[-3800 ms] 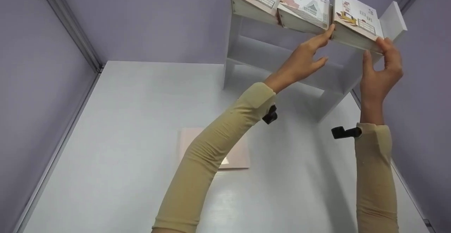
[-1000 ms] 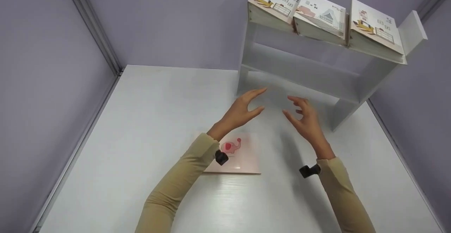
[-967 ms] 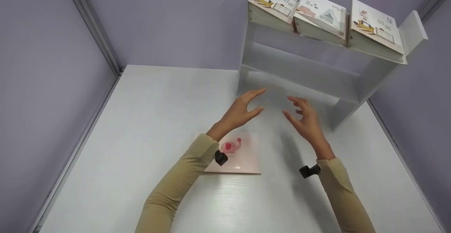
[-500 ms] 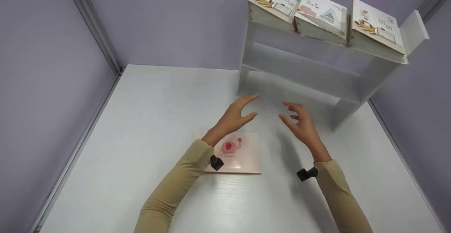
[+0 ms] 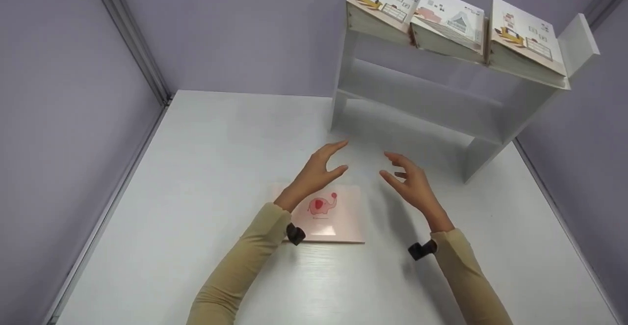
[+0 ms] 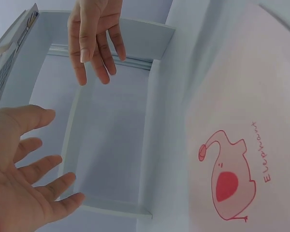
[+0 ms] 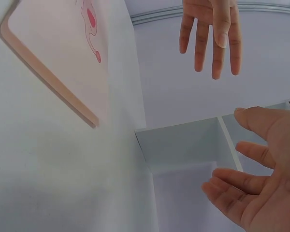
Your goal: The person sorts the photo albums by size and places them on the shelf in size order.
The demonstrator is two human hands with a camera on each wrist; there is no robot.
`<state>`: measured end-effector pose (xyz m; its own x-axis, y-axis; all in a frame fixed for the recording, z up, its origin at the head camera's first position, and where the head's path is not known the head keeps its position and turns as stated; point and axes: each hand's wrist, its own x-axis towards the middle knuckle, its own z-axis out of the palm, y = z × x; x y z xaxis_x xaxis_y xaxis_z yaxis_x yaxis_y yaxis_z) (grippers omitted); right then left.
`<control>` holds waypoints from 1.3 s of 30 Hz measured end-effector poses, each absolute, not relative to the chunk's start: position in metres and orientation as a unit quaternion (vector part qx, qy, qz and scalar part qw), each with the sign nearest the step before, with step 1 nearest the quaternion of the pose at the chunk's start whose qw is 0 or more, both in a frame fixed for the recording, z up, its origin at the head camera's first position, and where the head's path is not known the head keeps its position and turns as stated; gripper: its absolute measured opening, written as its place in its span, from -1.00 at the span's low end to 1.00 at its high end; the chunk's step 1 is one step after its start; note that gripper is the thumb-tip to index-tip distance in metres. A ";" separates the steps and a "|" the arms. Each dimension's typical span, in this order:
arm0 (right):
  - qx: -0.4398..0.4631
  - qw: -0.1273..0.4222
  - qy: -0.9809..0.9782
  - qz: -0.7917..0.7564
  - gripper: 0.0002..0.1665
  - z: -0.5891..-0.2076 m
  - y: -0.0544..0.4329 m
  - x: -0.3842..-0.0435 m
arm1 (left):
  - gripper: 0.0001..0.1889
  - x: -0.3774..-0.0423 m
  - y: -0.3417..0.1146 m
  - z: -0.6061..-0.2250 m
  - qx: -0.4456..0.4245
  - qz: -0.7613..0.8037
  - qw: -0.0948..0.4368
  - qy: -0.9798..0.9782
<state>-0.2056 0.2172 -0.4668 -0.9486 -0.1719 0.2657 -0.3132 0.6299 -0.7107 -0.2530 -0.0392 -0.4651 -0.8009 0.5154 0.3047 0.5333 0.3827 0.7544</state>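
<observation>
A pink book with a red elephant drawing lies flat on the white table; the left wrist view shows the word "Elephant" on it. My left hand hovers over its far edge, fingers spread and holding nothing. Across a gap from it, my right hand hangs in the air to the right of the book, also holding nothing. The palms roughly face each other in the right wrist view, where the book's thick pink edge shows. My left forearm hides the book's left part in the head view.
A white shelf unit stands at the back right. On its top lie three slanted books: a left one, a middle one and a right one. A small upright panel ends the row. Purple walls border the table.
Both hands have left the right-hand book on top of the shelf and come down toward me. Over the last second they have drifted slightly lower and left, toward the pink book.
</observation>
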 end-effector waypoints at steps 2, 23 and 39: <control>0.137 0.077 -0.900 0.407 -0.36 -0.470 0.216 -0.205 | -0.39 -0.252 -0.043 -0.469 -0.305 -0.447 -0.001 -0.841; 0.140 0.014 -0.896 0.421 -0.33 -0.493 0.204 -0.199 | -0.38 -0.246 -0.079 -0.504 -0.238 -0.433 -0.096 -0.864; 0.140 0.000 -0.895 0.424 -0.33 -0.502 0.202 -0.196 | -0.39 -0.239 -0.091 -0.514 -0.196 -0.435 -0.125 -0.870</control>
<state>-0.1965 0.2023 -0.5023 -0.9606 -0.2506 0.1199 -0.2515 0.6007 -0.7589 -0.2394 -0.0914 -0.5141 -0.8915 0.4505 -0.0475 0.2323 0.5447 0.8058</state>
